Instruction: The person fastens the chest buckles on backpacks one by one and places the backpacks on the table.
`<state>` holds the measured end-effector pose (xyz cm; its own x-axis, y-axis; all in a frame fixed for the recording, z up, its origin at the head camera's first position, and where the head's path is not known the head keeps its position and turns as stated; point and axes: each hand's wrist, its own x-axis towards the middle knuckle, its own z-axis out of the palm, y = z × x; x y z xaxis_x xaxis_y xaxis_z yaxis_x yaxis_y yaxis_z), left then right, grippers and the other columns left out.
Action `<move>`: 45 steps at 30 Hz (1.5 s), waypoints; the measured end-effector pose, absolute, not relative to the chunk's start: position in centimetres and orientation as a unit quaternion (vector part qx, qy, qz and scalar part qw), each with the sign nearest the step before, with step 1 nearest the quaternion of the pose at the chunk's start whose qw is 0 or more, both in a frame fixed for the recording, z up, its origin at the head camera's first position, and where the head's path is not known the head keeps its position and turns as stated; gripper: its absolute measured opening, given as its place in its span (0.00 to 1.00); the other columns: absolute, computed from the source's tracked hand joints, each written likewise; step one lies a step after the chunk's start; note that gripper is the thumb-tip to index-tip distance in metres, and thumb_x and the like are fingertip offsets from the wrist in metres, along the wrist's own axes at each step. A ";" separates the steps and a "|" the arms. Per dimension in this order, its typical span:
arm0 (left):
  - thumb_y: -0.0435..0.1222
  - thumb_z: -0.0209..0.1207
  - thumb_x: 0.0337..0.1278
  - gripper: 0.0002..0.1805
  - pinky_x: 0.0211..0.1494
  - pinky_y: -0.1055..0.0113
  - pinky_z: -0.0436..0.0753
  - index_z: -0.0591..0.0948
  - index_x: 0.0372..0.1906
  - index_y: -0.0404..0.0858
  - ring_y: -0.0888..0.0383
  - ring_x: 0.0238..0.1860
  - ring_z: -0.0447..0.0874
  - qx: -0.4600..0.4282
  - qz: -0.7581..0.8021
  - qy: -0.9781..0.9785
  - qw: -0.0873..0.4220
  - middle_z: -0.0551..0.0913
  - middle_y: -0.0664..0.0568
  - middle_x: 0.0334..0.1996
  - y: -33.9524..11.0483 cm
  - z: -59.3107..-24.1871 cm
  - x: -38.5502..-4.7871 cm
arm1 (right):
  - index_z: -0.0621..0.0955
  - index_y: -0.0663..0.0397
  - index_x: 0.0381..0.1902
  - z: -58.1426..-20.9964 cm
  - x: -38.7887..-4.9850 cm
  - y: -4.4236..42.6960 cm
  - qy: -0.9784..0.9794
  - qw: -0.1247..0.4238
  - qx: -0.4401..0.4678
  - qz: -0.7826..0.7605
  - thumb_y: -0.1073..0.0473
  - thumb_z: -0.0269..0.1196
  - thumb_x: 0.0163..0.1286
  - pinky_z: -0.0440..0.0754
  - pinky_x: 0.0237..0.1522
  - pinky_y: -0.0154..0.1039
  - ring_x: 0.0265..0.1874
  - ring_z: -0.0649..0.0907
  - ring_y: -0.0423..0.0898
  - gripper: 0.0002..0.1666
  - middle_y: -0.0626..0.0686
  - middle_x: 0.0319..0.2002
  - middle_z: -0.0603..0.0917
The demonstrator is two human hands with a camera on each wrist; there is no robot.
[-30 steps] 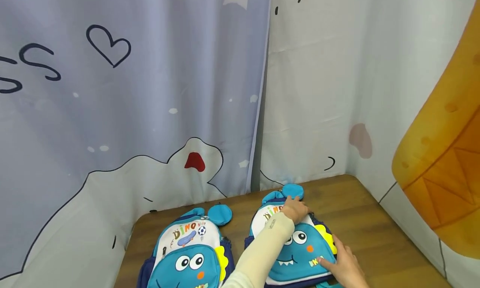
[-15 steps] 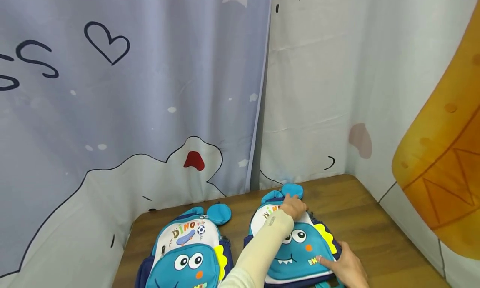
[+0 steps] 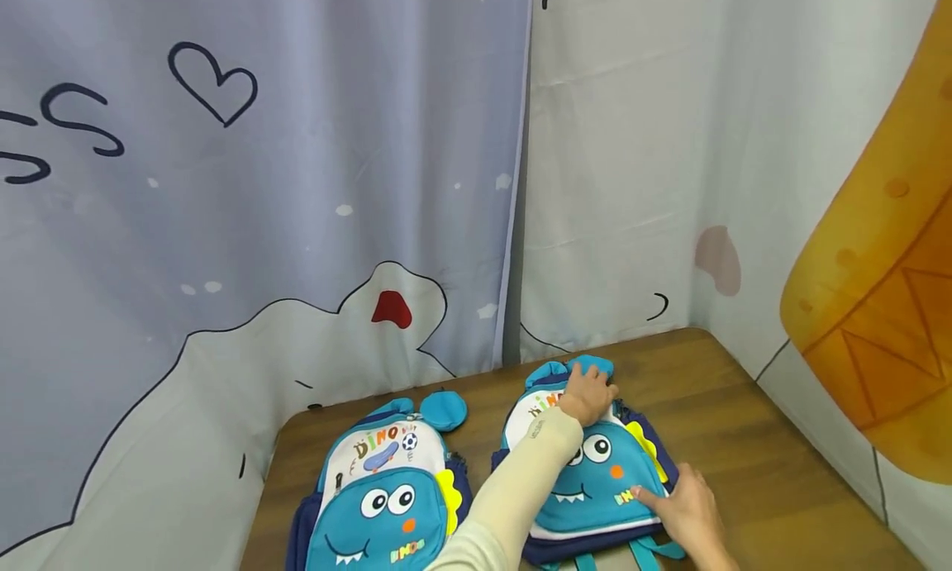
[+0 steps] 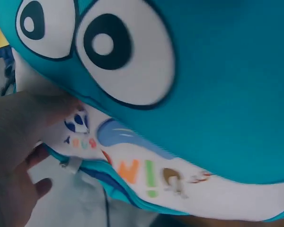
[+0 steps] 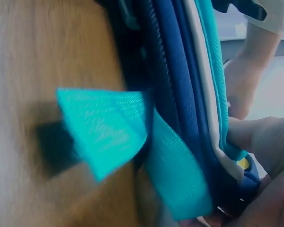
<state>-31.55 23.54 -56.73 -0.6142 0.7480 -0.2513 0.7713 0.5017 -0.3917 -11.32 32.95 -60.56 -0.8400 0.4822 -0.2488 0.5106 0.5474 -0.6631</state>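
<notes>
Pinching one backpack (image 3: 592,490) (right hand (image 3: 692,509)).

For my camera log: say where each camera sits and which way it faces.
Head: on the head, facing forward and down at the left backpack and right backpack; left hand, sleeve and right hand show.
Left wrist: on that wrist, facing the right backpack's front; left hand partly shows.
Right wrist: on that wrist, facing the right backpack's side and strap; both hands partly show.
Head and left wrist share the right backpack's printed eyes.
</notes>
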 end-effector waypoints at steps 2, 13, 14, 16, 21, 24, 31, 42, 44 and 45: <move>0.47 0.52 0.83 0.22 0.80 0.55 0.63 0.71 0.75 0.65 0.59 0.74 0.67 0.441 -0.233 0.867 0.005 0.76 0.65 0.70 23.2 -56.9 -31.8 | 0.65 0.89 0.63 -60.4 -11.4 32.8 0.881 -0.006 0.266 -0.392 0.42 0.81 0.57 0.75 0.59 0.72 0.55 0.77 0.77 0.61 0.84 0.55 0.73; 0.50 0.61 0.77 0.24 0.74 0.57 0.67 0.74 0.72 0.66 0.60 0.67 0.72 0.446 -0.194 0.871 -0.067 0.85 0.70 0.59 20.9 -55.6 -32.6 | 0.76 0.79 0.52 -58.8 -11.0 30.3 0.850 -0.167 0.245 -0.435 0.66 0.82 0.51 0.60 0.70 0.72 0.70 0.61 0.77 0.36 0.75 0.72 0.61; 0.49 0.61 0.77 0.22 0.72 0.58 0.67 0.75 0.71 0.66 0.60 0.66 0.73 0.445 -0.187 0.873 -0.073 0.86 0.70 0.57 20.6 -55.3 -32.6 | 0.77 0.77 0.49 -58.6 -10.9 30.1 0.848 -0.192 0.239 -0.433 0.68 0.83 0.48 0.59 0.69 0.72 0.70 0.60 0.77 0.34 0.73 0.72 0.62; 0.47 0.60 0.78 0.19 0.68 0.58 0.68 0.77 0.67 0.64 0.60 0.63 0.74 0.443 -0.173 0.875 -0.085 0.87 0.69 0.54 20.1 -54.6 -32.7 | 0.79 0.74 0.44 -58.0 -10.8 29.8 0.843 -0.243 0.220 -0.426 0.71 0.84 0.43 0.58 0.66 0.72 0.69 0.59 0.78 0.32 0.72 0.72 0.63; 0.43 0.57 0.80 0.10 0.56 0.61 0.67 0.79 0.58 0.60 0.60 0.57 0.73 0.424 -0.144 0.886 -0.116 0.87 0.68 0.52 18.9 -52.7 -32.4 | 0.79 0.68 0.38 -56.1 -11.0 29.4 0.836 -0.328 0.162 -0.410 0.78 0.84 0.34 0.64 0.61 0.62 0.66 0.68 0.74 0.32 0.67 0.69 0.72; 0.44 0.59 0.79 0.09 0.53 0.63 0.69 0.79 0.57 0.59 0.61 0.57 0.74 0.405 -0.131 0.894 -0.139 0.85 0.69 0.55 18.3 -51.7 -32.2 | 0.79 0.62 0.40 -54.6 -11.1 29.1 0.845 -0.324 0.150 -0.397 0.78 0.83 0.37 0.70 0.58 0.38 0.59 0.80 0.66 0.32 0.61 0.64 0.82; 0.44 0.65 0.73 0.13 0.52 0.64 0.72 0.79 0.56 0.56 0.60 0.56 0.76 0.371 -0.098 0.907 -0.172 0.81 0.64 0.56 16.6 -50.0 -32.0 | 0.80 0.58 0.45 -52.3 -11.4 28.1 0.869 -0.312 0.109 -0.368 0.77 0.81 0.43 0.62 0.48 0.09 0.50 0.87 0.58 0.32 0.58 0.56 0.89; 0.46 0.71 0.65 0.15 0.47 0.63 0.78 0.76 0.44 0.48 0.57 0.48 0.85 0.359 -0.010 0.918 -0.167 0.87 0.60 0.46 13.7 -49.4 -32.1 | 0.79 0.58 0.38 -50.5 -11.8 27.5 0.864 -0.388 -0.045 -0.319 0.88 0.75 0.31 0.60 0.60 0.10 0.53 0.82 0.54 0.35 0.57 0.52 0.89; 0.44 0.73 0.63 0.15 0.46 0.63 0.80 0.76 0.42 0.47 0.57 0.45 0.87 0.362 -0.001 0.915 -0.176 0.88 0.59 0.43 13.3 -49.2 -32.3 | 0.80 0.59 0.38 -50.2 -11.9 27.7 0.860 -0.391 -0.072 -0.318 0.87 0.74 0.34 0.62 0.62 0.12 0.55 0.82 0.53 0.33 0.58 0.53 0.89; 0.44 0.73 0.62 0.15 0.45 0.63 0.80 0.77 0.42 0.47 0.57 0.43 0.88 0.363 0.005 0.914 -0.182 0.89 0.59 0.41 13.1 -49.1 -32.3 | 0.80 0.59 0.38 -50.0 -11.9 27.8 0.860 -0.390 -0.083 -0.319 0.86 0.75 0.37 0.63 0.63 0.13 0.56 0.82 0.53 0.31 0.58 0.53 0.89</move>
